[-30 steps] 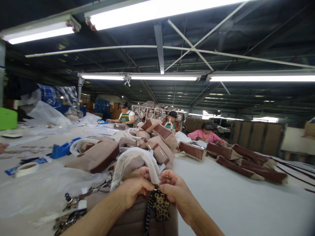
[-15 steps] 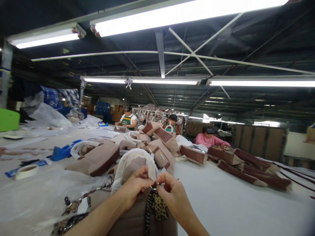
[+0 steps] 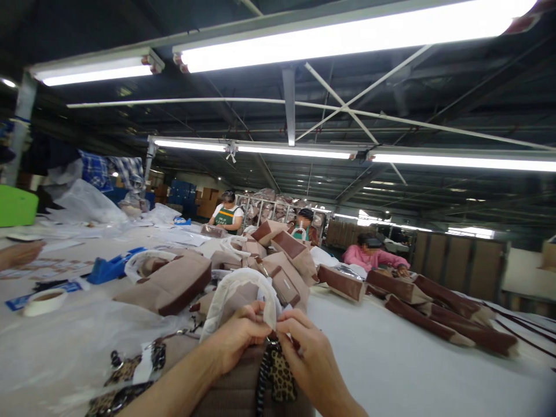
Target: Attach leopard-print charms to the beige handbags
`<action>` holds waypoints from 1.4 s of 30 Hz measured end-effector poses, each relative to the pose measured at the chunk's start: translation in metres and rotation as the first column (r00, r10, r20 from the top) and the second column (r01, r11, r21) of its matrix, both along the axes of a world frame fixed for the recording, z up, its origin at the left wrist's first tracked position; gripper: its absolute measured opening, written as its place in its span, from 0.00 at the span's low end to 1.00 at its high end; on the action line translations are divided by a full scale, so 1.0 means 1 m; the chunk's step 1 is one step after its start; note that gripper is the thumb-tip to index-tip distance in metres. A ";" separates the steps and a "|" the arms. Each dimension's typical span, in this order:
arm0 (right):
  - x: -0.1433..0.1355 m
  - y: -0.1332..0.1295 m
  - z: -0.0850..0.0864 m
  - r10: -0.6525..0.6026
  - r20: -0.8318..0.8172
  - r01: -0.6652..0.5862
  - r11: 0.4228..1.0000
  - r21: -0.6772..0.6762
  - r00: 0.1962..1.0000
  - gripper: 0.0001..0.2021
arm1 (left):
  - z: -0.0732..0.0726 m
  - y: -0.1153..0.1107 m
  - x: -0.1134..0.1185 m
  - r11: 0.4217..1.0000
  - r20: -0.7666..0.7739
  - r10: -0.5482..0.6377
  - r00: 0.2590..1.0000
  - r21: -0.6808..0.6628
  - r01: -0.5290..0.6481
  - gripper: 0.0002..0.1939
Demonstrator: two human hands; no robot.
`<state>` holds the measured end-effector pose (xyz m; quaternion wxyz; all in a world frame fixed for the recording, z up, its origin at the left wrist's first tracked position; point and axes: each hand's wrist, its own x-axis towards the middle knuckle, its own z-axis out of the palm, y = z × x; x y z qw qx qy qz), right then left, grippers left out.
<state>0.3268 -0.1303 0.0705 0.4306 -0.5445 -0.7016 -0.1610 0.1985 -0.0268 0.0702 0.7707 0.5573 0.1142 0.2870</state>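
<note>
A beige-brown handbag [image 3: 234, 385] stands before me, its handle [image 3: 249, 278] wrapped in white paper. With thumb and fingers closed, my left hand [image 3: 243, 333] pinches the right foot of that handle. Beside it my right hand [image 3: 308, 347] is closed in a pinch at the metal clasp of a bag charm. The leopard-print bag charm [image 3: 284, 376], with a black striped strap, hangs against the bag's front just below my fingertips. The fingers partly hide the clasp. More leopard-print charms [image 3: 125, 370] lie at the lower left, partly under clear plastic.
Several brown handbags [image 3: 169, 284] are heaped beyond my hands. A tape roll [image 3: 46, 302] and a blue tape dispenser [image 3: 113, 266] lie left. Another person's hand [image 3: 19, 255] shows at the left edge. Brown bags [image 3: 452, 318] lie right, near a person in pink [image 3: 369, 255].
My right fingers have shifted and drawn closer to the handle's foot; the charm hangs slightly lower. Another person's hand has come into view at the left edge.
</note>
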 end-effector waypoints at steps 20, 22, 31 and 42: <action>-0.008 0.013 -0.014 -0.267 0.081 0.268 0.964 -0.001 0.960 0.08 | -0.001 0.005 0.004 0.995 0.066 0.092 0.994 0.042 -0.095 0.15; -0.006 0.012 -0.010 -0.111 -0.139 0.097 0.990 -0.101 0.984 0.06 | -0.002 0.007 0.004 0.997 0.051 0.073 0.996 -0.008 -0.072 0.17; 0.003 0.017 -0.003 -0.079 -0.558 -0.031 0.983 -0.184 0.826 0.03 | 0.000 0.010 0.009 0.999 0.047 0.009 0.999 -0.039 -0.007 0.16; -0.004 0.020 -0.003 -0.113 -0.885 -0.233 0.942 -0.240 0.453 0.14 | -0.011 0.008 0.011 0.991 0.036 0.131 0.991 -0.043 -0.129 0.17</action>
